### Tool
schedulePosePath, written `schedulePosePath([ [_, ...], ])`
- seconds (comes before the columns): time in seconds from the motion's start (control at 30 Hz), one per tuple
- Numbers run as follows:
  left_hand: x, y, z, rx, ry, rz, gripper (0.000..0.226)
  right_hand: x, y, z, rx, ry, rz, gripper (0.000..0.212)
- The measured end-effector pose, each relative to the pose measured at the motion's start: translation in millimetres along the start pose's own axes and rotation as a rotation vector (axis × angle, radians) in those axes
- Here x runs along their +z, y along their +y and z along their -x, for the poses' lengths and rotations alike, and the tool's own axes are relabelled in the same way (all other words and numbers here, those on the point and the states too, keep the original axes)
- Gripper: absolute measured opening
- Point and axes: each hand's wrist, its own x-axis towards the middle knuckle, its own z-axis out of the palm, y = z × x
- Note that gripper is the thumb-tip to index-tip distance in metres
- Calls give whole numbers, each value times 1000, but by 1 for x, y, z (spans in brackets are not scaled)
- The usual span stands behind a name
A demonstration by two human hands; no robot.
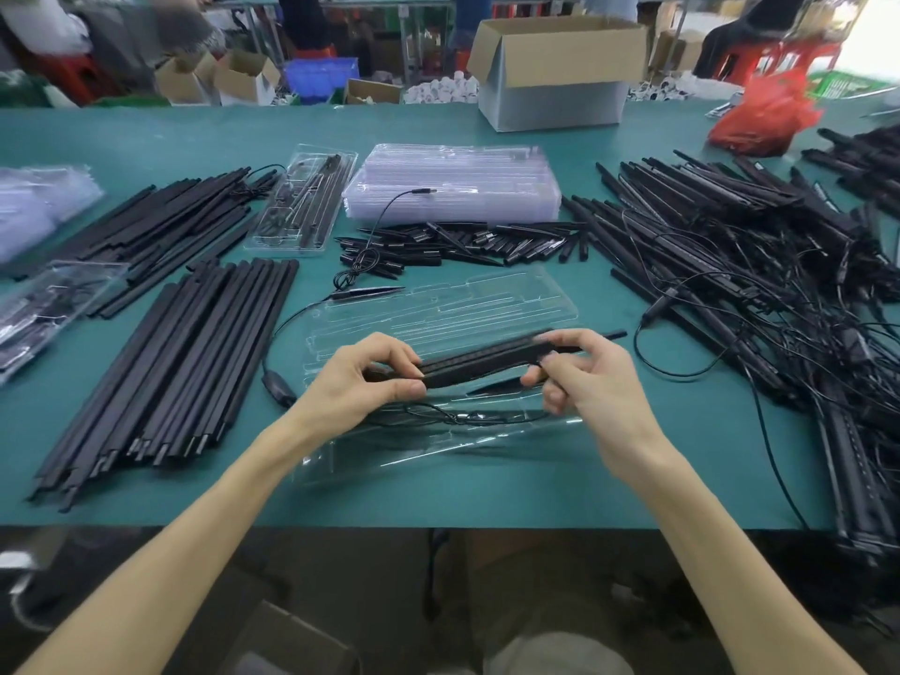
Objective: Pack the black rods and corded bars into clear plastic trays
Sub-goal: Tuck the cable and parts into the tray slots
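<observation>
Left hand [370,377]: I see thumb and curled fingers gripping the left end of a corded bar [482,362].
Right hand [579,377]: it pinches the right end of the same bar between thumb and fingertips, the other fingers curled beneath.
Corded bar: held between both hands over the open tray [438,309], slanting, its right end farther from me; I cannot tell whether it touches the tray.
Cord [272,343]: it loops out to the left of the tray, past a small switch lump [278,388], and part of it lies across the tray's near half.
Open tray: clear plastic, flat on the table [146,134] straight in front of me.
Long rods [185,353]: a neat black bundle just left of the tray, with a looser pile [160,221] behind it.
Packed tray [302,207]: beyond the bundle, with black parts inside.
Tray stack [453,187]: clear trays piled behind the open one, a cord plug lying on top.
Short pieces [462,246]: a heap of black stubs between the stack and the open tray.
Tangled bars [755,265]: a big heap of bars and wires on my right.
Far edge: a cardboard box [560,70] and a red bag [764,114].
</observation>
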Motion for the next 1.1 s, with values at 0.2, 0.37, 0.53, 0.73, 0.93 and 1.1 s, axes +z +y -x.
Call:
schedulePosePath([
  [0.2, -3, -5, 1, 17, -22, -3, 13, -3, -2, -5, 53, -43, -94, 22],
  [0.37, -5, -6, 1, -14, -11, 131, 11, -7, -8, -5, 18, -139, -192, 11],
  [0.53, -9, -3, -3, -12, 71, 173, 6, -7, -6, -6, -82, -171, -111, 14],
  [0.73, -18, 0, -6, -10, 151, 363, 16, -10, 8, -4, -67, -145, -87, 15],
  [0.93, -20, -1, -5, -5, 177, 421, 14, -8, 11, -10, -13, -106, -72, 13],
  [1.1, -18, 1, -2, -3, 111, 353, 21, -5, -7, -19, -16, -143, -169, 17],
])
